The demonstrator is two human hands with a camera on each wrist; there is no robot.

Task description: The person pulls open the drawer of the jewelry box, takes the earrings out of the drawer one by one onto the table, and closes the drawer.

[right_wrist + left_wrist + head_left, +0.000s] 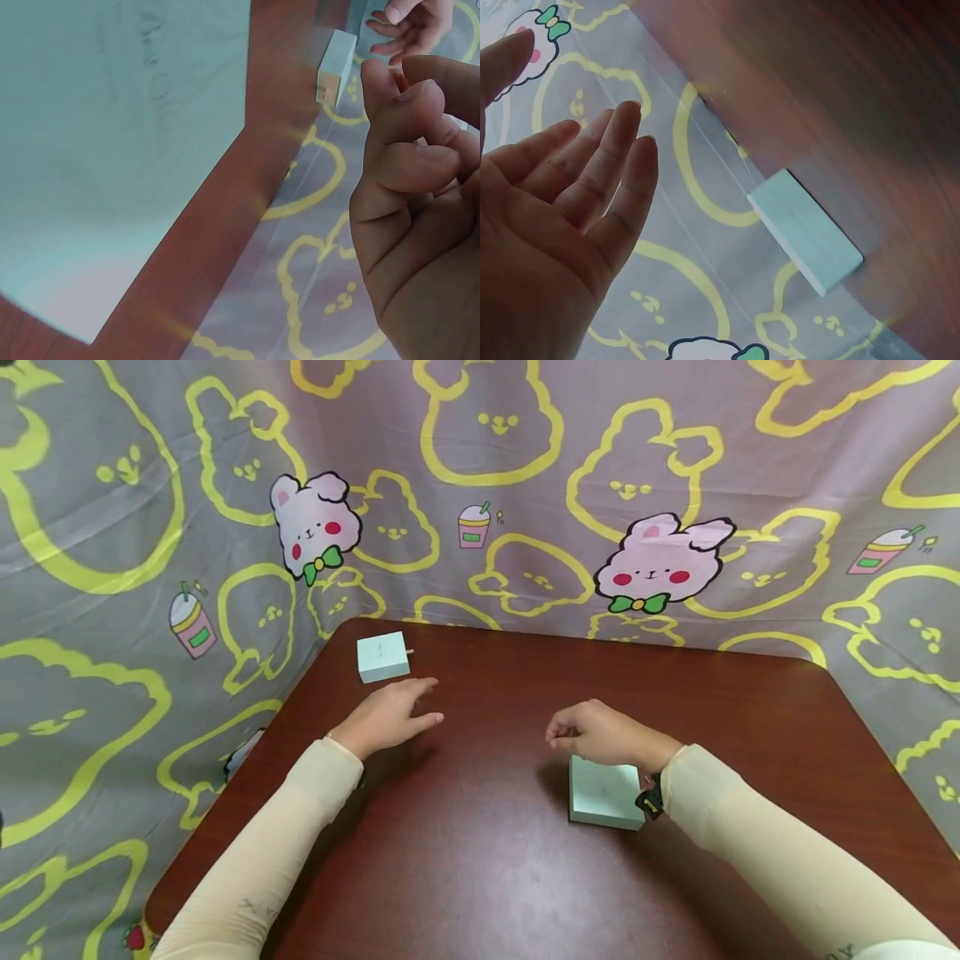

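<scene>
A pale mint box [383, 652] with a small tab on its right side lies at the far left of the brown table. Just in front of it my left hand [384, 714] hovers, fingers and thumb spread apart with nothing between them; the left wrist view shows its bare palm. A second pale mint box [606, 793] lies right of centre. Above its back edge hangs my right hand [603, 732], partly covering it. The right hand's fingers [420, 165] are loosely curled and no held thing shows. Faint lettering marks that box's top [150, 112] in the right wrist view.
The brown table [480, 860] has rounded far corners. A grey cloth [517, 577] with yellow outlines and white rabbit faces hangs close behind it and along both sides. A black band [651, 797] circles the right wrist.
</scene>
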